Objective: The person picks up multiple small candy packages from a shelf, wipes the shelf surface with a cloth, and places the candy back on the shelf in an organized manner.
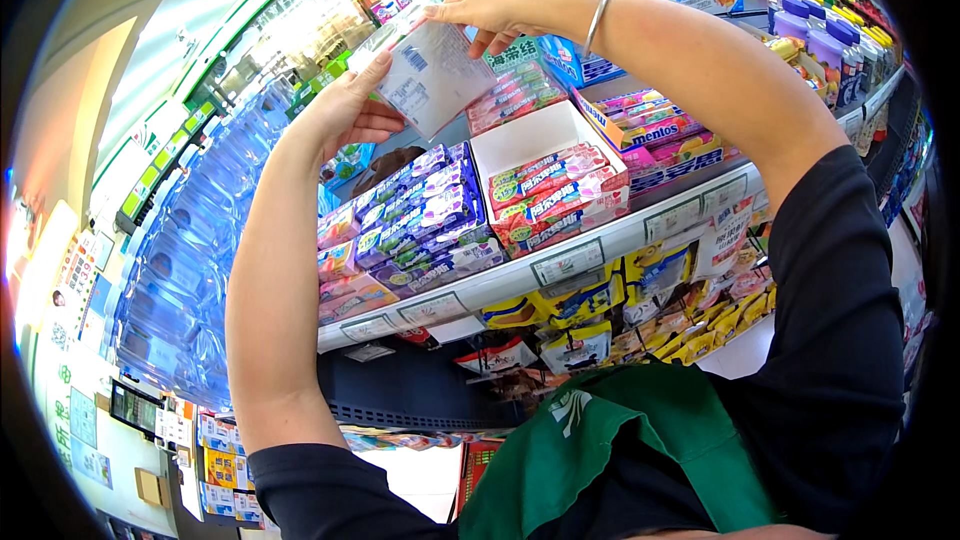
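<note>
Between my two hands is a box in clear plastic wrap [439,79], its pale face bearing a barcode and small print. My left hand [360,109] grips its near left side, thumb on top. On the far right edge, my right hand [487,15] holds it with thumb and bent fingers; a bracelet [598,19] rings that wrist. The box is tilted above the shelf. Below it sit purple candy stick packs [424,202] and a white-walled display carton [517,131] partly filled with red candy sticks [555,191]. Further red packs [517,97] lie behind that carton.
Mentos display boxes [660,127] stand to the right. A shelf edge with price tags [566,262] runs in front, over hanging snack bags [577,345]. Blue water bottles [187,255] are stacked at left. Purple-lidded bottles [825,45] stand far right.
</note>
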### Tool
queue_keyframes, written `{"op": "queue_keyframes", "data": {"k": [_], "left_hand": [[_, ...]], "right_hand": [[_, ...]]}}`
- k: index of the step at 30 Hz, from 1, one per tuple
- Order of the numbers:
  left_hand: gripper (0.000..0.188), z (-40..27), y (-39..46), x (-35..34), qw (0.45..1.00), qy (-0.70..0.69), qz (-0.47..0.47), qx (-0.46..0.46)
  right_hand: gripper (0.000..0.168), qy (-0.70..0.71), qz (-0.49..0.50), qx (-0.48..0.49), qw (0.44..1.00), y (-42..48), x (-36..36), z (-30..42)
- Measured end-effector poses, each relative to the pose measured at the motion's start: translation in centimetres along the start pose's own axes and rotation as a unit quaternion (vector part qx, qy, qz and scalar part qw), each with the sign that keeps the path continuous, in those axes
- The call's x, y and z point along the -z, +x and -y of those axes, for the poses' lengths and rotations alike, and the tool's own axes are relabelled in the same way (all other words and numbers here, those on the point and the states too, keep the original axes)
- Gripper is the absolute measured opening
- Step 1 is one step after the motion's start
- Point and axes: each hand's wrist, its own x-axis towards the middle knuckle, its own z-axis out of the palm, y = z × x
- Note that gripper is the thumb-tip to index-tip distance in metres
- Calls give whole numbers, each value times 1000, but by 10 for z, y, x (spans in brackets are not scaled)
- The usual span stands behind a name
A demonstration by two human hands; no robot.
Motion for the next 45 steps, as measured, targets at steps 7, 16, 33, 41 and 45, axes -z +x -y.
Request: {"op": "queue_keyframes", "data": {"k": [7,16,33,41,45], "left_hand": [[71,-12,-11,3,1000,12,3,-3],[30,-33,-11,0,975,110,-12,-195],[107,-52,-23,-25,960,146,-82,-223],[69,-28,-24,11,980,99,-67,-160],[73,-13,-48,21,960,4,-126,-252]], "right_hand": [[58,-2,-6,-23,1000,-2,-1,7],[57,32,-21,-62,997,3,12,-3],[46,-49,2,-40,998,3,20,5],[59,15,6,62,998,-7,19,14],[75,100,54,46,992,-17,17,7]]}}
